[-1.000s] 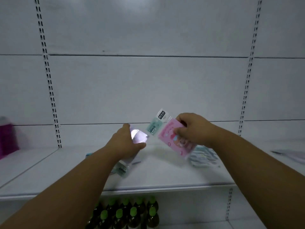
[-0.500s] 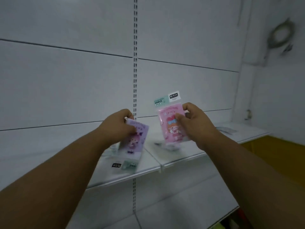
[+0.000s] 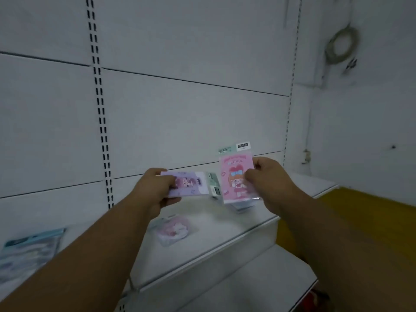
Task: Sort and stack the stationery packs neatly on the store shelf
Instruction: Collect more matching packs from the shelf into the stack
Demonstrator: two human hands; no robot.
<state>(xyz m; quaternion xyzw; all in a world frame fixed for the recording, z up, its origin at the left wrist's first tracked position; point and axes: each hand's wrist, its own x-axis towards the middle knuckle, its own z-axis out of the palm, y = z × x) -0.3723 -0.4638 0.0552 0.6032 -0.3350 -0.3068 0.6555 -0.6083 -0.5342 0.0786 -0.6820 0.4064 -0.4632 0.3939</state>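
My left hand (image 3: 155, 190) grips a purple stationery pack (image 3: 191, 183) turned sideways, its green header card pointing right. My right hand (image 3: 267, 179) pinches a pink stationery pack (image 3: 234, 176) held upright, its header at the top. Both packs hang side by side above the white shelf (image 3: 213, 224), almost touching. A pink pack (image 3: 173, 230) lies flat on the shelf below my left hand. Just under the pink pack in my right hand sits a small stack of packs (image 3: 242, 207), mostly hidden. A blue pack (image 3: 29, 248) lies at the far left of the shelf.
The white back panel has slotted uprights (image 3: 101, 122). The shelf ends at the right by a white wall (image 3: 371, 131), with yellow-brown flooring (image 3: 360, 212) beyond. A lower white shelf (image 3: 258, 284) juts out beneath.
The view has swung further right along the shelf. My left hand has turned the purple pack from upright to sideways and brought it closer to the pink pack. The right hand still holds its pack upright.
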